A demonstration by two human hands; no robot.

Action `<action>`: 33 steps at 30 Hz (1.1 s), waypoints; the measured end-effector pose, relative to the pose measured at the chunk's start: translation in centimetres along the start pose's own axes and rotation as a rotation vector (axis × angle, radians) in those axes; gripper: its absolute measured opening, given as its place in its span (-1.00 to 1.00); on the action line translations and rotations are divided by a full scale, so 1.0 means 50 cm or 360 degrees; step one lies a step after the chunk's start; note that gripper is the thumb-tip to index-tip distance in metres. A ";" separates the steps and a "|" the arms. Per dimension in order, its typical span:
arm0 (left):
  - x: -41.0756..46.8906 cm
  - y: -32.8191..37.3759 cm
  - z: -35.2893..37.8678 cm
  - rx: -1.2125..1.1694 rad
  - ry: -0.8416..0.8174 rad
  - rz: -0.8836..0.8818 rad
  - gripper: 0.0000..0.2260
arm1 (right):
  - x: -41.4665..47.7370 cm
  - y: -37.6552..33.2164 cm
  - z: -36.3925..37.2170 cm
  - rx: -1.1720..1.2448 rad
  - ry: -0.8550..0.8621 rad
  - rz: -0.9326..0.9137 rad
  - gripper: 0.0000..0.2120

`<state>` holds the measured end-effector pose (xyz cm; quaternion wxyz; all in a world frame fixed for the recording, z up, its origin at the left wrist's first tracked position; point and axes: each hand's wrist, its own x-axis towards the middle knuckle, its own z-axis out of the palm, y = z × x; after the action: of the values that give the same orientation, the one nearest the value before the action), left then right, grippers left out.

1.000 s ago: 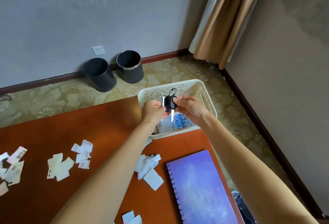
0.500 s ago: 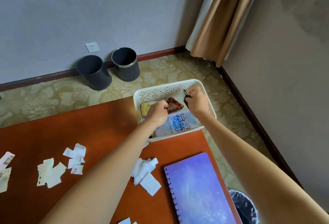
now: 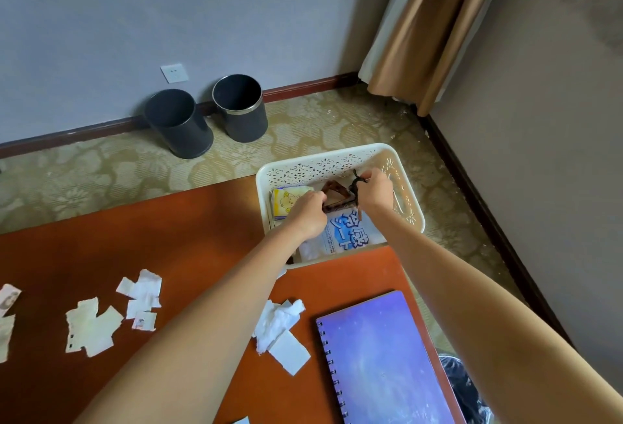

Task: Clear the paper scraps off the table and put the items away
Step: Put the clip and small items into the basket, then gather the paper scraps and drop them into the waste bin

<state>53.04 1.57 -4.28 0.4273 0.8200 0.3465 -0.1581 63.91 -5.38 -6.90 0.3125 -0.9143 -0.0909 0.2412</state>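
A white lace-pattern basket (image 3: 337,155) sits at the far right corner of the orange-brown table (image 3: 168,238). Both my hands are inside it. My right hand (image 3: 374,192) pinches a small black keychain knife (image 3: 356,182) low over the basket's contents. My left hand (image 3: 305,212) is curled beside a brown hair clip (image 3: 334,191), with nothing visible in it. Torn paper scraps lie on the table: a white pile (image 3: 143,293), a cream pile (image 3: 91,329) and crumpled white pieces (image 3: 279,324). A purple spiral notebook (image 3: 381,356) lies near the right edge.
The basket also holds a blue-and-white packet (image 3: 347,238) and a yellow tissue pack (image 3: 286,199). Two dark waste bins (image 3: 175,120) (image 3: 239,106) stand on the carpet by the wall. A bin with a black liner (image 3: 462,386) sits below the table's right edge.
My hands held the black knife together above the basket; they have parted and dropped into it. The right hand keeps the knife, and the left has moved beside the hair clip.
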 end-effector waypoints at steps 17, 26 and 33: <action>-0.161 -0.012 -0.092 -0.0224 0.0474 0.0172 -0.68 | -0.194 -0.099 -0.057 -0.0194 0.0183 -0.0554 -0.62; -0.478 -0.180 -0.074 -0.0299 0.0922 -0.0114 -0.73 | -0.532 -0.038 0.046 -0.0046 -0.0086 -0.0989 -0.73; -0.617 -0.398 0.091 -0.0252 0.0612 -0.0397 -0.75 | -0.727 0.166 0.152 -0.0788 -0.0776 -0.0724 -0.49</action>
<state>17.30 -7.62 -1.59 0.3936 0.7497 0.5316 -0.0229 28.75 -19.41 -3.26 0.0980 -0.8344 -0.4173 0.3464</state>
